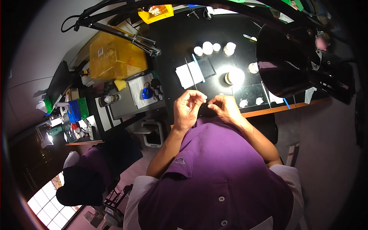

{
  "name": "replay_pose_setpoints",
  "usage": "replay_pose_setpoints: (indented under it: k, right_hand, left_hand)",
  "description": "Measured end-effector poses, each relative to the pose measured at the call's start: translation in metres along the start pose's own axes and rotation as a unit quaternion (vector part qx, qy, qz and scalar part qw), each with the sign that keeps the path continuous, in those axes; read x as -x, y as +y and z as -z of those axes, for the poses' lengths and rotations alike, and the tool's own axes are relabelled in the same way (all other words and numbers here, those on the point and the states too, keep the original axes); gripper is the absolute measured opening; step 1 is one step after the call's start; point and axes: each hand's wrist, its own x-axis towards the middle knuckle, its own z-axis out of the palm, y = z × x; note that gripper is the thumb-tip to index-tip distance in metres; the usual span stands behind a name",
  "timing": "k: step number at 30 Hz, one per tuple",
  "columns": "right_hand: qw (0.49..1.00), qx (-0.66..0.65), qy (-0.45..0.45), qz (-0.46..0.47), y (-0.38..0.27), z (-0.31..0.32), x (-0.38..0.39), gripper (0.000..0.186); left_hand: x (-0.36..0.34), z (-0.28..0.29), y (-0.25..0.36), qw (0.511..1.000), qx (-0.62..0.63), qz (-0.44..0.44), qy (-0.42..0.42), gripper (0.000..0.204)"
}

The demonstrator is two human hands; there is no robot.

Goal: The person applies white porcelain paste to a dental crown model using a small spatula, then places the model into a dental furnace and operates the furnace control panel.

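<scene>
Both hands are raised close together in front of my chest, at the near edge of the black worktable (172, 42). My left hand (186, 109) is closed in a pinch, thumb against fingers, with a small pale spot at the tips too small to name. My right hand (227, 108) faces it, its fingers curled into a pinch; what it holds, if anything, cannot be made out. Just beyond the left hand lie a white paper pad (187, 75), a thin dark stick-like tool (191, 73) and a light-blue-edged strip (198, 68). A dark glass slab (250, 94) with white dabs lies beyond the right hand.
A brightly lit round jar (234, 76) stands beyond my hands, with several small white jars (207, 48) behind it. A large black lamp head (281, 61) hangs at right. A yellow translucent box (117, 55) stands at left. Another person (86, 172) sits at lower left.
</scene>
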Motion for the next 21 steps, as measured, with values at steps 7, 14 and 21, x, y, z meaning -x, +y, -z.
replay_pose_setpoints:
  k: [7,14,21]
  right_hand:
    - [0.989,0.124,-0.019,0.082,0.036,-0.021,-0.011,0.012]
    - [0.984,0.133,0.031,0.111,0.042,-0.026,-0.017,0.009]
    - [0.986,0.133,0.017,0.101,0.050,-0.026,-0.020,0.008]
  left_hand:
    - [0.003,0.009,-0.016,0.999,-0.018,-0.005,0.038,0.012]
    - [0.001,0.017,-0.024,0.978,0.188,0.061,0.065,0.011]
    - [-0.004,0.029,-0.023,0.914,0.387,0.116,0.038,0.018]
